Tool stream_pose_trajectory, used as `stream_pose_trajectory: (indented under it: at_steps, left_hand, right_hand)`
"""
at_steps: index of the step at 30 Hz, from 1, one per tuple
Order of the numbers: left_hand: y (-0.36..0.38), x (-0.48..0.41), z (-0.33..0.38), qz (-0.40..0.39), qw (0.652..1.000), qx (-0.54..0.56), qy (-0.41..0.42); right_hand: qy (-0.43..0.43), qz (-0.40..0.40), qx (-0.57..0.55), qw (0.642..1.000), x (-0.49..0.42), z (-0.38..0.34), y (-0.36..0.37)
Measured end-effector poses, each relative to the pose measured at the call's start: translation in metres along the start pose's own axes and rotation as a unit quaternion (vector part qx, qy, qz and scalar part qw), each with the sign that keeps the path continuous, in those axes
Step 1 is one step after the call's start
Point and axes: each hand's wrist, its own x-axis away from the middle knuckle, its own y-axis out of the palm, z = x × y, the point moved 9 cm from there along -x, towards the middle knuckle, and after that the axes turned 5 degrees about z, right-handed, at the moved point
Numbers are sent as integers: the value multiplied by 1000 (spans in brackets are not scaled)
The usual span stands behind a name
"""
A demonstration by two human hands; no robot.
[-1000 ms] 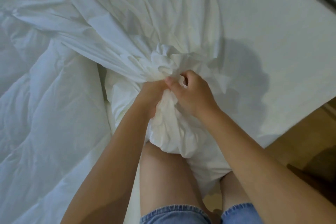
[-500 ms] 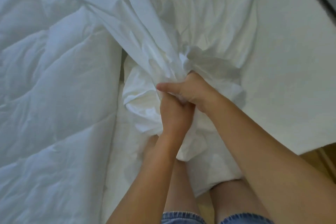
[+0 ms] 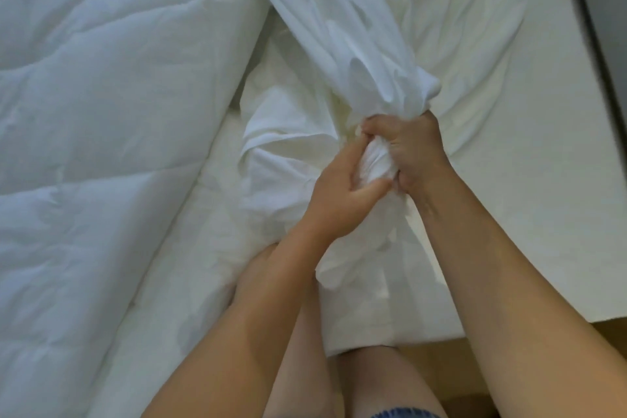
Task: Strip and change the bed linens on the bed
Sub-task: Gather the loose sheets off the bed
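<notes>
Both forearms reach forward. The left hand [image 3: 342, 195] and right hand [image 3: 416, 150], side by side, clench the bunched sheet [image 3: 376, 163].

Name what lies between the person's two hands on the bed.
In the head view, a bunched wad of the white sheet fills the gap; the left hand and the right hand both hold it.

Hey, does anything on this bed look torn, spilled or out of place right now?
No stains or tears show. The white sheet is bunched between left grip and right grip, and the quilted duvet lies off to one side, normal for stripping.
</notes>
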Motion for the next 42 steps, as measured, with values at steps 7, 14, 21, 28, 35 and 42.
stream_pose_trajectory:
  at_steps: [7,14,21,28,35,42]
  left_hand:
    - [-1,-40,-37,116,961,-211,-137]
    - [183,-59,24,-89,838,471,-262]
    - [144,-38,-59,-45,871,359,-333]
    - [-15,-33,-148,92,941,-260,-197]
    - [-52,-21,-207,-22,799,-560,-220]
    - [-81,-28,-125,187,922,-333,-61]
  right_hand:
    - [-26,5,15,1000,-15,-46,-27]
    - [-144,26,220,965,-41,-142,-75]
    - [-95,-5,277,956,-54,-37,-68]
    - [-80,-36,347,934,-53,66,-19]
    - [-88,-44,373,923,-45,106,4]
    - [-126,-19,347,929,-19,72,7]
